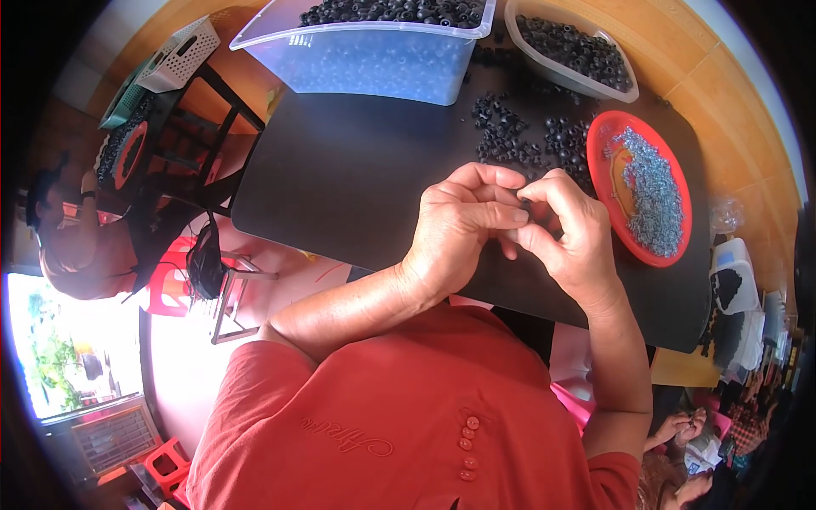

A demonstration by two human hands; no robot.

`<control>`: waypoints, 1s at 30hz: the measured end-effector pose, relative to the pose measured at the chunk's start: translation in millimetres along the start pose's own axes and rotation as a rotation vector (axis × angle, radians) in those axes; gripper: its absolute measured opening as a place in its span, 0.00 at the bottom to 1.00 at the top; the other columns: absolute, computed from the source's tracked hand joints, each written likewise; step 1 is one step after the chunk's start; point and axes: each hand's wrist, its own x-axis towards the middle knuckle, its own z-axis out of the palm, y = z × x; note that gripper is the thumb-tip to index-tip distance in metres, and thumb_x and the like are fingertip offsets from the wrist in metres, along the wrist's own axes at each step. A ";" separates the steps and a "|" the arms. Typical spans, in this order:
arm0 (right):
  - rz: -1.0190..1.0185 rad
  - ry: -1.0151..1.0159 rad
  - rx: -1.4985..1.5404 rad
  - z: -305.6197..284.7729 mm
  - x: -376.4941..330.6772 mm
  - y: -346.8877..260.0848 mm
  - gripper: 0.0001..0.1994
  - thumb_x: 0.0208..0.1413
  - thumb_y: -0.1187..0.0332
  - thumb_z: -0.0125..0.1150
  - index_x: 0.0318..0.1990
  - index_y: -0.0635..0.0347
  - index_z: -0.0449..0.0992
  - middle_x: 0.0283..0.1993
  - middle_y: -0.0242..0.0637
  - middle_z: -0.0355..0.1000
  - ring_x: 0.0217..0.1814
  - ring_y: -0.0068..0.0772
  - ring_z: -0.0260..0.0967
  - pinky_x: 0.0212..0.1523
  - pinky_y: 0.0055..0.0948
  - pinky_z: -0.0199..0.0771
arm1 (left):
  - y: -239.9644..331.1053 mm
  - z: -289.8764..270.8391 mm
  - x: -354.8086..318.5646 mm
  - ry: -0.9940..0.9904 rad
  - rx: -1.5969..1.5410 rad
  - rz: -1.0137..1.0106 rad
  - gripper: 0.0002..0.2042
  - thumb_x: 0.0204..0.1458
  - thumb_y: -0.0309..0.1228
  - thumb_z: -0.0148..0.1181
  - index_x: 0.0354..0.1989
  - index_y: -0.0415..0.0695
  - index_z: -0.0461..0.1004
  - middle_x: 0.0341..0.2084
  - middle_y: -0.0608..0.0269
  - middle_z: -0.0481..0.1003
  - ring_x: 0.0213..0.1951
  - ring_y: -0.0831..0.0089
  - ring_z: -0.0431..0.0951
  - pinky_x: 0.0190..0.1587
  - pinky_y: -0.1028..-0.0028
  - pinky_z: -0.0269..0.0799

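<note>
My left hand [459,223] and my right hand [571,231] meet above the black table top [340,170], fingertips pinched together around a small black ring-shaped part [525,206] that is mostly hidden between them. Just beyond my fingers lies a loose scatter of small black ring parts [518,136]. To the right of my right hand sits a red round plate [605,189] holding a heap of tiny grey metal pieces [653,191].
A clear plastic bin [374,59] full of black parts stands at the table's far edge, with a white oval tub [574,51] of more beside it. A person sits far left near red stools [170,285]. Another person's hands show at lower right [680,425].
</note>
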 end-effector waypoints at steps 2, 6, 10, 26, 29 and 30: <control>-0.037 0.023 -0.016 1.2 -0.6 3.4 0.13 0.42 0.79 0.68 0.36 0.61 0.72 0.31 0.39 0.69 0.29 0.38 0.74 0.28 0.31 0.72 | -0.3 -0.2 0.1 -0.012 0.002 0.010 0.14 0.53 0.17 0.59 0.48 0.35 0.70 0.32 0.58 0.78 0.31 0.68 0.79 0.30 0.69 0.76; -0.112 0.083 -0.060 -0.5 -1.0 7.4 0.13 0.41 0.78 0.70 0.34 0.62 0.71 0.29 0.38 0.67 0.26 0.37 0.70 0.25 0.33 0.69 | -0.1 3.2 -0.3 -0.012 0.003 0.005 0.12 0.55 0.18 0.58 0.48 0.34 0.71 0.32 0.57 0.77 0.31 0.67 0.79 0.31 0.69 0.76; -0.108 0.158 -0.066 -7.1 -0.1 2.7 0.12 0.42 0.76 0.70 0.32 0.63 0.71 0.26 0.38 0.66 0.23 0.34 0.67 0.23 0.31 0.65 | -1.8 4.9 -2.2 0.043 -0.001 0.010 0.09 0.58 0.20 0.56 0.47 0.34 0.71 0.33 0.54 0.77 0.32 0.66 0.79 0.31 0.70 0.75; -0.215 0.292 -0.145 -14.9 0.2 6.4 0.11 0.45 0.74 0.70 0.26 0.63 0.69 0.22 0.32 0.62 0.20 0.25 0.58 0.22 0.25 0.57 | 31.4 18.2 -49.2 -0.132 0.460 0.759 0.07 0.58 0.23 0.52 0.42 0.36 0.73 0.34 0.48 0.75 0.30 0.64 0.75 0.29 0.73 0.73; -0.229 0.293 -0.130 -11.8 -1.1 5.4 0.13 0.44 0.73 0.72 0.27 0.63 0.69 0.22 0.32 0.62 0.20 0.25 0.60 0.21 0.25 0.57 | 63.2 25.9 -68.3 -0.278 0.667 1.159 0.09 0.57 0.31 0.56 0.43 0.41 0.74 0.31 0.54 0.73 0.31 0.63 0.71 0.27 0.72 0.70; -0.207 0.284 -0.147 -9.8 -1.2 8.0 0.13 0.43 0.73 0.73 0.26 0.62 0.69 0.22 0.32 0.62 0.20 0.24 0.60 0.21 0.25 0.57 | 64.9 28.5 -77.5 -0.178 0.445 1.300 0.08 0.57 0.32 0.57 0.41 0.43 0.75 0.31 0.56 0.72 0.32 0.64 0.71 0.26 0.70 0.68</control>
